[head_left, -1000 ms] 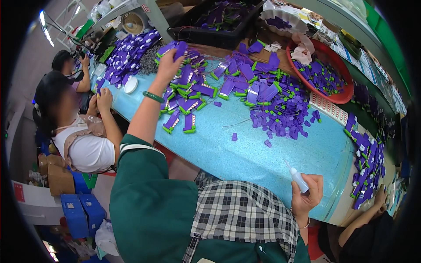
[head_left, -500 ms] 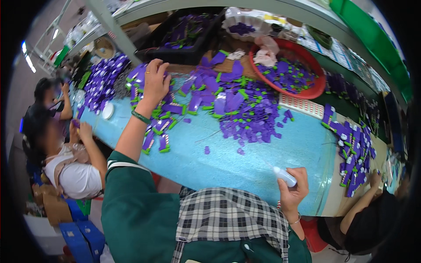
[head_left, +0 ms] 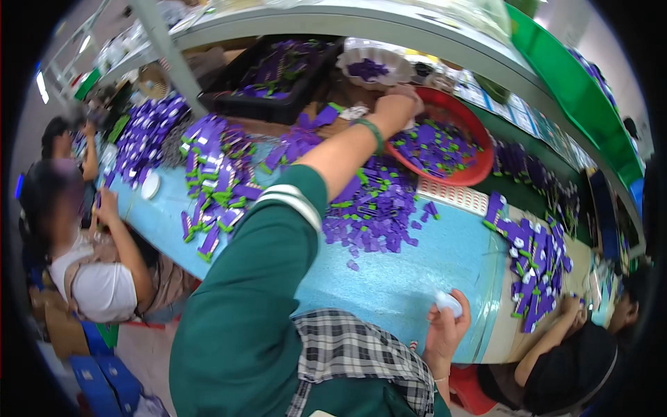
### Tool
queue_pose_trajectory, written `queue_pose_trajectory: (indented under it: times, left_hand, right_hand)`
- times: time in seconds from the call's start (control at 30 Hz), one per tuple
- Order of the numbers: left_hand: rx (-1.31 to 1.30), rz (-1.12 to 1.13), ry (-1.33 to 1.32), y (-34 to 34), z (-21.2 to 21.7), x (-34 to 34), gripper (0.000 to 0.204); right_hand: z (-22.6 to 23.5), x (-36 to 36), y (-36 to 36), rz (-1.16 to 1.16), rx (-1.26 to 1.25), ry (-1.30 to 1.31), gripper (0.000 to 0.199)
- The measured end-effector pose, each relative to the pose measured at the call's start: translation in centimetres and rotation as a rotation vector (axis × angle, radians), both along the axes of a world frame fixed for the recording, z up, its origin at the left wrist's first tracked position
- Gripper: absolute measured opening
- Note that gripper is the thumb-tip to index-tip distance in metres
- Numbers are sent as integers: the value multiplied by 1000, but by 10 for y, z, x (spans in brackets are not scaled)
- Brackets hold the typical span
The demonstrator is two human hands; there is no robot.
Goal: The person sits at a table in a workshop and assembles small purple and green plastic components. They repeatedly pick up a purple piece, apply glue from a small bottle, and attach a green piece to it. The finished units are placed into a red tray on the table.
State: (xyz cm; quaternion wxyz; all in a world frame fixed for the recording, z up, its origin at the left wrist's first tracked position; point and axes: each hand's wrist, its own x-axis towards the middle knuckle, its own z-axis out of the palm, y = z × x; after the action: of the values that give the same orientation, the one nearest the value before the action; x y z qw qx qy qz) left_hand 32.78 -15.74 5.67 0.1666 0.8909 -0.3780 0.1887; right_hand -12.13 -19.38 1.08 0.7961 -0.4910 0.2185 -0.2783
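Note:
My left hand (head_left: 399,103) reaches far across the table to the left rim of a red basin (head_left: 476,170), where the pale cloth lay. The hand covers that spot and its fingers are hidden, so whether it grips the cloth does not show. Purple pieces with green ends (head_left: 445,146) fill the basin. Near the table's front edge, my right hand (head_left: 448,330) is closed around a small white squeeze bottle (head_left: 448,304), its tip smeared by motion. Under my left forearm lies a heap of small purple pieces (head_left: 372,219).
Left of my arm are more purple-and-green pieces (head_left: 212,184) and a round white lid (head_left: 150,185). A black crate (head_left: 271,108) and a white fluted bowl (head_left: 396,66) stand behind, beneath a shelf (head_left: 278,24). Co-workers sit at left (head_left: 104,278) and right (head_left: 570,361).
My left hand has swung right and away from me, from above the left-hand pieces to the basin's rim. My right hand still holds the bottle, now tilted differently. The whole view has shifted.

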Motion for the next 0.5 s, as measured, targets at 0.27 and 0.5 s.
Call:
queue_pose_trajectory:
  times: [0.27, 0.5]
  left_hand:
    - [-1221, -610, 671, 43, 48, -135, 15]
    - [-1379, -829, 1389, 108, 34, -218, 22]
  right_hand:
    - [17, 24, -34, -162, -162, -229, 39]
    - [45, 131, 11, 53, -352, -270, 31]
